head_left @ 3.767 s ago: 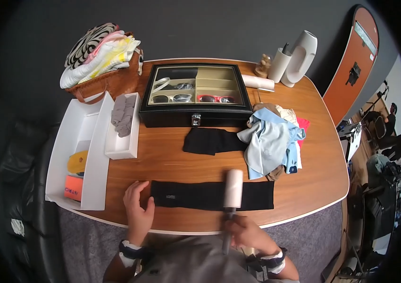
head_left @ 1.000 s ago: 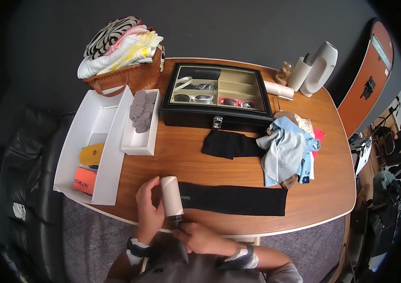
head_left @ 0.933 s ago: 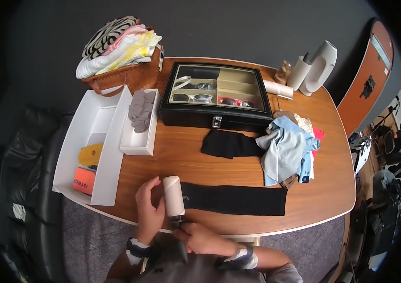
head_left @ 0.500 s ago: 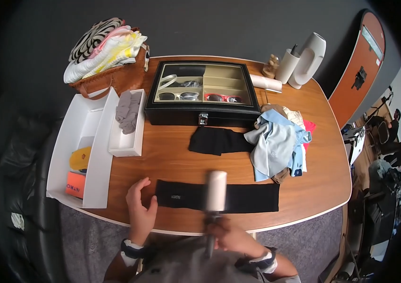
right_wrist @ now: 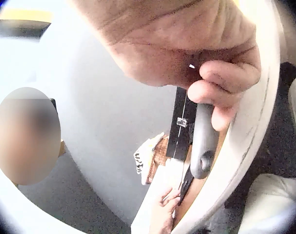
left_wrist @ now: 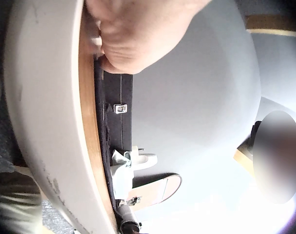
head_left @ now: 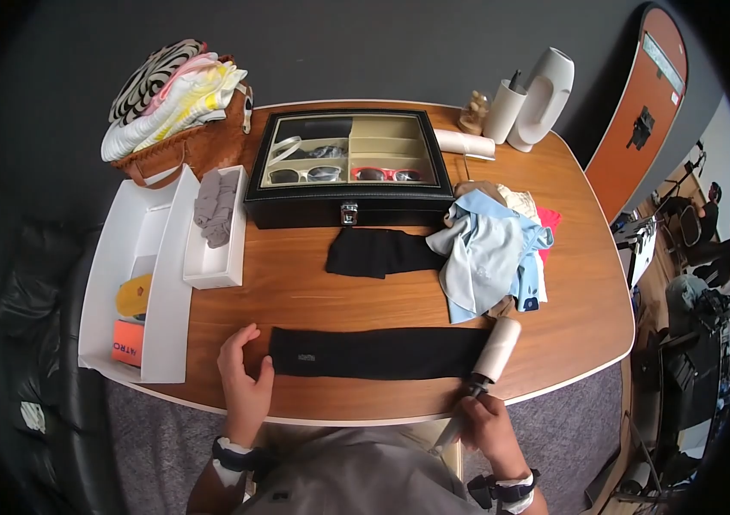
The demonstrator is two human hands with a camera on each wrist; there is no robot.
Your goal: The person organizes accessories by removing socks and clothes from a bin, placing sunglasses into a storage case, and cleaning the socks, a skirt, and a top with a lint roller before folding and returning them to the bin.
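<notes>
In the head view a long black cloth strip [head_left: 374, 353] with small pale lettering near its left end lies flat along the table's front. My right hand [head_left: 494, 429] grips the dark handle of a lint roller [head_left: 497, 350], whose pale roll overlaps the strip's right end. Curled fingers wrap the grey handle [right_wrist: 205, 141] in the right wrist view. Beside the strip's left end, my left hand [head_left: 246, 378] rests with fingers relaxed and thumb apart, holding nothing. The left wrist view shows that hand [left_wrist: 138, 39] at the table edge, fingertips mostly hidden.
Behind the strip are a folded black cloth [head_left: 382, 253], a heap of light-blue clothing [head_left: 489, 257] and a black glasses case [head_left: 296, 210]. White boxes [head_left: 167, 330] stand left, near a brown basket [head_left: 210, 146] of textiles. A spare roll [head_left: 465, 144] and white vase [head_left: 545, 103] stand back right.
The lint roller, in my right hand, has moved rightward along the black strip from its left end to its right end. My left hand stays by the left end; the head view has shifted.
</notes>
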